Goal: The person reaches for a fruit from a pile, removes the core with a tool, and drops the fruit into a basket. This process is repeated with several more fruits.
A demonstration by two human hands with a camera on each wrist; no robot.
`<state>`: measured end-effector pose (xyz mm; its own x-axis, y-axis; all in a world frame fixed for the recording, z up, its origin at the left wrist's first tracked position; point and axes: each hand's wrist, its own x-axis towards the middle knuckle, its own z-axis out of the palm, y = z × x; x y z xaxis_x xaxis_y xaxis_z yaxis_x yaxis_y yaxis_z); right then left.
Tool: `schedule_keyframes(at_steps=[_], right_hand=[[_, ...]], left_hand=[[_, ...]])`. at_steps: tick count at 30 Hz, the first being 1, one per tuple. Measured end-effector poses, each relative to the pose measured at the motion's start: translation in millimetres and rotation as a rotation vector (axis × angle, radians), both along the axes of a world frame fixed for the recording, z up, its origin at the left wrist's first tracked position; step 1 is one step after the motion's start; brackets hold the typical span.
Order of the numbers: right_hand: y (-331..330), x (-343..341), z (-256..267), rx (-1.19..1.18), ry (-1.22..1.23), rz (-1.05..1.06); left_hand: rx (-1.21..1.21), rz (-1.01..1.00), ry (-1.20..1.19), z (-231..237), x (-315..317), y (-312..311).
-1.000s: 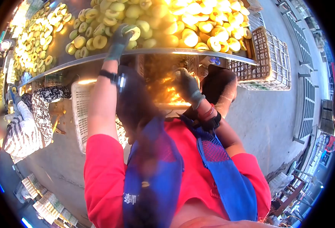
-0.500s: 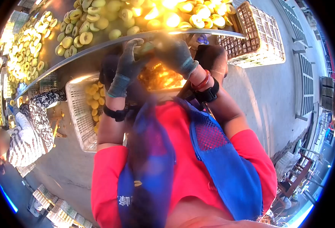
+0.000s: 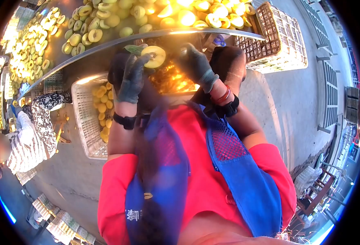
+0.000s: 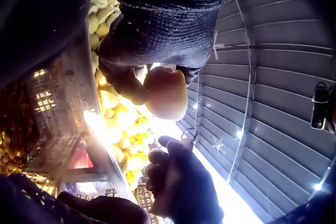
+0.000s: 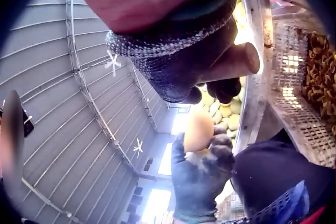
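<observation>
In the head view the gloved left hand pinches a halved yellow fruit, cut face showing; a green leaf is beside it. The fruit's rounded side shows in the left wrist view, under the fingers. To its right, apart from it, the gloved right hand has curled fingers. A tan, handle-like piece sticks out of that hand in the right wrist view, and a small curved metal end shows by its fingertips in the left wrist view. Glare blurs these fingertips in the head view.
Halved fruit is heaped on the metal-edged table ahead. A crate with yellow fruit stands at left, another crate at right. Below the table edge, between the knees, a crate holds brown pieces. A person sits far left.
The left hand has come back from the heap with the fruit half, near the right hand. Since half a second ago the hands have moved apart and the cut face has come into view.
</observation>
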<state>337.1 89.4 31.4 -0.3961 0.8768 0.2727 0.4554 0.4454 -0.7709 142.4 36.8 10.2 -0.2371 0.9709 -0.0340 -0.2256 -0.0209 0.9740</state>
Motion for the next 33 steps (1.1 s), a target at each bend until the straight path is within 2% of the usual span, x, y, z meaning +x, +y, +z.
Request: schedule_keyframes(at_steps=[2,4,6,8,11,14,17,19,21,25,28,32,33], right_hand=[[-2,-3,-32,-0.117,0.058,0.095],[-4,-11,-37,0.058,-0.243,0.159],[-16,-8,-22,-0.133,-0.189,0.179],[-15,-11,-25,-0.146,-0.244,0.169],[-12,-13,-43,-0.192,-0.249,0.167],[-12,-12,-55,-0.156,-0.230,0.206],[-16,-14,-56,-0.200,-0.197,0.189],[-17,-15,-53,-0.304,-0.120,0.194],[-20,-16,-38,-0.401,0.003,0.189],[-23,-16,-13,-0.725,0.238,0.187],[-22,-15,-2,-0.856,0.242,0.193],[-23,-18,8,-0.838,0.271,0.201],[-23,-17,8,-0.827,0.269,0.214]], left_hand=[[-0.102,-0.003,-0.072,8,8,3],[-0.105,-0.062,0.007,2,8,4],[-0.106,-0.067,0.123,0,11,6],[-0.104,-0.016,0.274,1,20,7],[0.136,0.083,0.474,-3,31,10],[0.120,0.130,0.045,-9,39,12],[0.104,0.119,0.013,-22,39,12],[0.165,0.187,0.415,-22,42,8],[0.191,0.223,0.594,-21,43,7],[0.208,0.224,0.466,-16,45,11],[0.240,0.252,0.400,-6,52,11],[0.307,0.268,0.407,-7,52,12],[0.308,0.263,0.348,-6,53,11]])
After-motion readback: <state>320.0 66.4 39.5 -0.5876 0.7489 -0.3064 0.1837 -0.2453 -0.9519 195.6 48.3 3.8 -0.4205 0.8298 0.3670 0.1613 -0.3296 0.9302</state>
